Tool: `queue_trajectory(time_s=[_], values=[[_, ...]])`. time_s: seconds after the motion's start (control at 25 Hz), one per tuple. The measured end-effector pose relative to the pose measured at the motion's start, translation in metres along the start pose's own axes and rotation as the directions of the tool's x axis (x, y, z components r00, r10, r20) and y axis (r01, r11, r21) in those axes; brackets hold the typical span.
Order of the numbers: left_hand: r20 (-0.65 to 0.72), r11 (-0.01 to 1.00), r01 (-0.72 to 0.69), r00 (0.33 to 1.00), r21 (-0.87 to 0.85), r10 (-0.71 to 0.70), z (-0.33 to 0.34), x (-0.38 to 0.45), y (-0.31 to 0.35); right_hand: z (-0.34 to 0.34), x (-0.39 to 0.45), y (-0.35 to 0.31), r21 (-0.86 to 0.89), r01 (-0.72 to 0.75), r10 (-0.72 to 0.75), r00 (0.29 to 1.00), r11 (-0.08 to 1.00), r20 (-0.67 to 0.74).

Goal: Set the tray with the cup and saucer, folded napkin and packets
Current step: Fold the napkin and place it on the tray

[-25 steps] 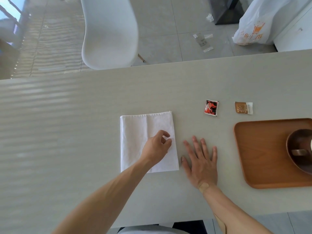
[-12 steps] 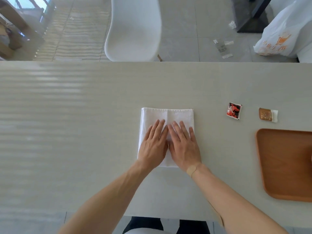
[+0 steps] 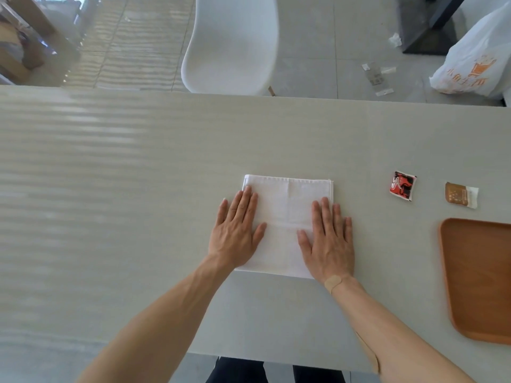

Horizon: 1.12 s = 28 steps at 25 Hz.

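Nearest the viewer, two bare forearms are reaching out over the near edge of the pale grey tabletop (image 3: 138,189), and a tan adhesive plaster (image 3: 333,281) is showing on the right wrist. Just beyond, both hands are lying palm down on the folded white cloth napkin (image 3: 284,225), which is sitting flat on the table at centre. The left hand (image 3: 237,230) is spread open with fingers straight, covering the napkin's left edge and spilling partly onto the table; the right hand (image 3: 329,239) is equally flat and open over the right edge. Neither is gripping anything; they are only pressing down, most likely smoothing the cloth and setting its creases so that the fold holds when lifted. A faint vertical crease is running down the middle between them.

To the right, the rounded wooden orange-brown tray (image 3: 475,277) is lying well apart from the napkin, cut off by the frame edge; the part showing is bare, and any cup and saucer are out of view. Placing the napkin there appears to be the step coming up.

Farther back on the right, a small red and black square packet (image 3: 403,185) and a brown packet with a white end (image 3: 461,195) are resting side by side but apart, just beyond the tray's far edge, seemingly waiting within easy reach.

Beyond the far table edge, a white moulded plastic chair (image 3: 232,42) is standing on the tiled floor, and a white plastic bag with orange print (image 3: 475,62) is slumping at far right.
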<state>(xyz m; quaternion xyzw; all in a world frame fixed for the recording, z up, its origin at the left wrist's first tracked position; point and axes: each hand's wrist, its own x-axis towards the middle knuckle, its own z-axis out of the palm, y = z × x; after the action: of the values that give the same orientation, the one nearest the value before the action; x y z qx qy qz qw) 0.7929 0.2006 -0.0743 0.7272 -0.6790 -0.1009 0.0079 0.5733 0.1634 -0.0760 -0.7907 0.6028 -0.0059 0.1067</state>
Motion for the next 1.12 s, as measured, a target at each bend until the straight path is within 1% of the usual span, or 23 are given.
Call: queue_trajectory(time_s=[0.08,0.16,0.2,0.28,0.36,0.44,0.52,0.64,0.68,0.76,0.88,0.96,1.04,1.12], values=[[0.008,1.000,0.006,1.000,0.019,-0.006,-0.002,-0.001,0.000,-0.004,-0.001,-0.001,-0.034,-0.020,0.020,1.000,0.999,0.015],[-0.022,1.000,-0.003,1.000,0.018,0.004,-0.005,0.003,0.004,-0.009,0.003,-0.006,-0.062,-0.005,0.005,1.000,0.998,-0.006],[-0.046,1.000,-0.029,0.999,0.004,0.029,-0.007,0.008,0.007,-0.011,0.009,-0.009,-0.055,0.021,-0.022,1.000,0.998,-0.019],[-0.073,0.991,-0.128,0.989,-0.039,0.125,-0.012,0.025,0.016,-0.016,0.028,-0.016,0.000,0.097,-0.097,0.995,0.995,0.003],[-0.051,0.973,-0.218,0.975,-0.071,0.214,-0.012,0.041,0.029,-0.016,0.047,-0.023,0.045,0.160,-0.162,0.986,0.986,0.045],[-0.018,0.967,-0.248,0.969,-0.060,0.247,-0.007,0.051,0.035,-0.010,0.058,-0.026,0.048,0.190,-0.193,0.980,0.981,0.056],[-0.007,0.975,-0.222,0.975,-0.019,0.222,-0.003,0.054,0.028,-0.005,0.061,-0.023,-0.005,0.174,-0.174,0.984,0.985,0.035],[-0.022,0.996,-0.086,0.996,-0.013,0.085,-0.003,0.054,0.000,0.000,0.056,-0.012,-0.018,-0.008,0.007,0.999,1.000,-0.034],[-0.015,0.999,-0.052,0.999,-0.010,0.052,-0.005,0.054,-0.008,0.000,0.056,-0.009,-0.012,-0.049,0.049,0.998,0.999,-0.029],[0.022,1.000,-0.029,0.999,0.006,0.029,-0.007,0.054,-0.015,-0.003,0.057,-0.007,-0.025,-0.062,0.063,0.998,0.998,0.026],[0.063,1.000,0.016,0.998,-0.001,-0.016,-0.014,0.053,-0.009,-0.014,0.055,-0.007,-0.051,-0.035,0.040,0.995,0.998,0.095],[0.013,0.996,0.062,0.998,-0.066,-0.061,-0.018,0.038,0.000,-0.022,0.040,-0.010,-0.019,0.065,-0.063,0.996,0.998,0.062],[-0.069,0.992,0.018,0.997,-0.128,-0.027,-0.016,0.009,0.017,-0.022,0.010,-0.019,-0.008,0.182,-0.182,0.983,0.983,0.011],[-0.087,0.987,-0.091,0.993,-0.134,0.079,-0.006,-0.020,0.039,-0.012,-0.018,-0.029,-0.028,0.222,-0.221,0.975,0.975,0.019]])
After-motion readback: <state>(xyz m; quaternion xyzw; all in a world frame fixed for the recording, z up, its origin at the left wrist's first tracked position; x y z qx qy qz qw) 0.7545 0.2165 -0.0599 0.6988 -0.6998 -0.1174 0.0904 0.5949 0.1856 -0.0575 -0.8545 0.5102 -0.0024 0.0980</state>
